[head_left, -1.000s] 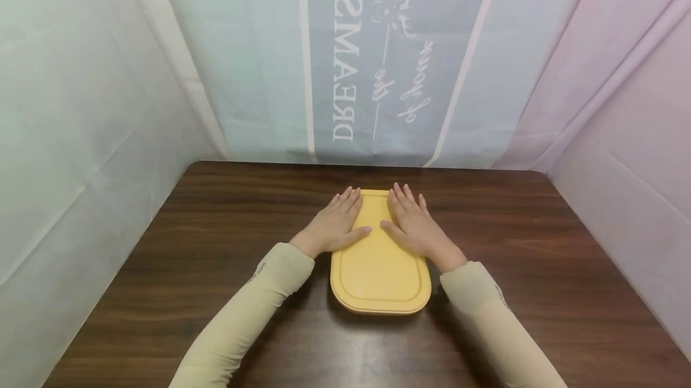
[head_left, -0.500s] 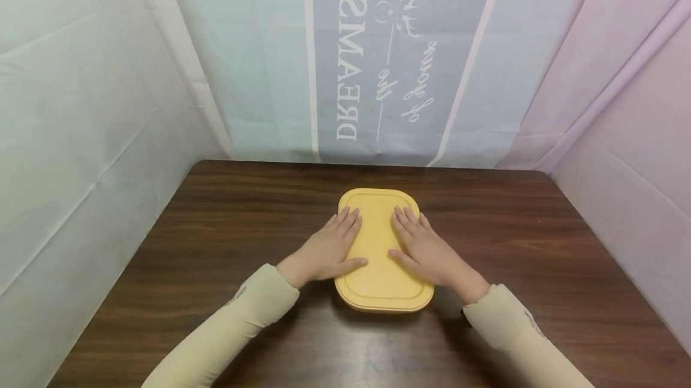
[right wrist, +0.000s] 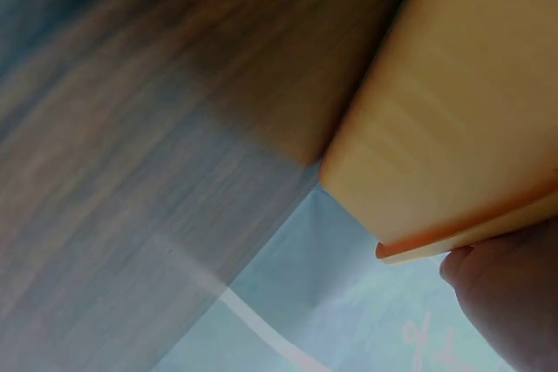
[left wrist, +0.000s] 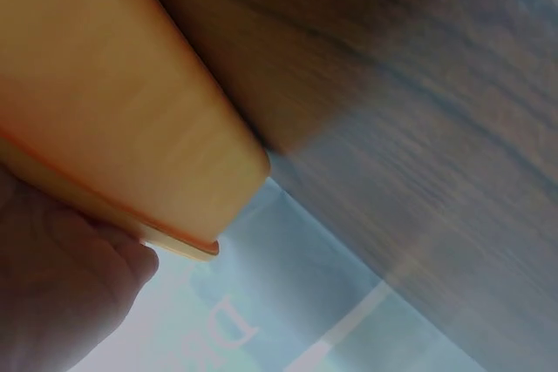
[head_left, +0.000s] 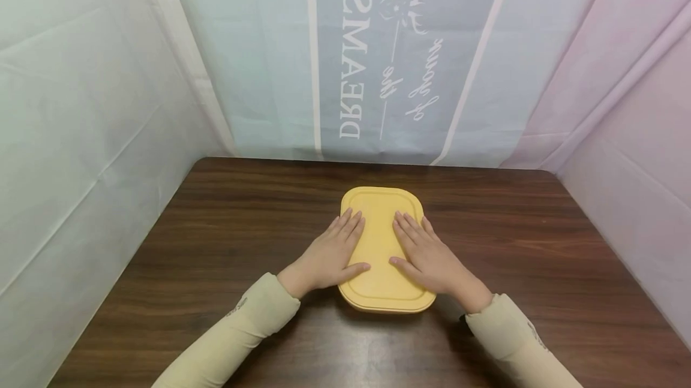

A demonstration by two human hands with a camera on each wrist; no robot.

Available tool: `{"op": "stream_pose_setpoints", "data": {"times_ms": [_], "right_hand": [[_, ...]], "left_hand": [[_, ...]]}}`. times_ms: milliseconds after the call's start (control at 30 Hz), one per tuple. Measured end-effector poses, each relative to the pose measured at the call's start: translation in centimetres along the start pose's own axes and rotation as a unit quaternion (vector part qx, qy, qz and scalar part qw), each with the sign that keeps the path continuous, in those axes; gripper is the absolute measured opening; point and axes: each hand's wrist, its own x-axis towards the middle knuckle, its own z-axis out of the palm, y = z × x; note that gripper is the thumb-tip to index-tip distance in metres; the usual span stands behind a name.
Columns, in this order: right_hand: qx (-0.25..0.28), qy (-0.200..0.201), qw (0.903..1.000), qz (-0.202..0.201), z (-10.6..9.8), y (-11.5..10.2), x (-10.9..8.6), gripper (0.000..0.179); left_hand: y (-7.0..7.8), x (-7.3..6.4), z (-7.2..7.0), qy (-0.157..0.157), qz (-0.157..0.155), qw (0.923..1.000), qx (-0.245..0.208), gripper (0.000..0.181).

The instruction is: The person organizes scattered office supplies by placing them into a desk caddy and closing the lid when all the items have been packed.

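Observation:
A yellow lidded box with rounded corners stands on the dark wooden table, its long side running away from me. My left hand lies flat on the lid's left edge, fingers straight and thumb pointing inward. On the opposite edge my right hand rests the same way, a strip of lid showing between the two thumbs. In the left wrist view the box's side wall rises from the table, with the left hand at the lid's rim. The right wrist view shows the other wall and the right hand.
The brown wood-grain table reaches back to a blue-grey curtain with mirrored lettering. Pale cloth walls stand along the left side and pinkish cloth along the right.
Both hands have slid back toward me from the lid's far end to its middle, mostly in the first half second. The box stays in place, and the camera view shifts slightly.

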Motion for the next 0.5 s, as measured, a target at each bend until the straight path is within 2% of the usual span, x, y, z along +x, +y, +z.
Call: {"op": "stream_pose_setpoints", "data": {"times_ms": [200, 500], "right_hand": [[-0.005, -0.003, 1.0, 0.005, -0.43, 0.03, 0.01, 0.07], [0.004, 0.001, 1.0, 0.002, -0.06, 0.0, 0.1, 0.07]], "left_hand": [[-0.09, 0.39, -0.1, -0.002, -0.004, 0.9999, 0.01, 0.082], [-0.21, 0.1, 0.35, 0.01, -0.005, 0.9999, 0.003, 0.083]]}}
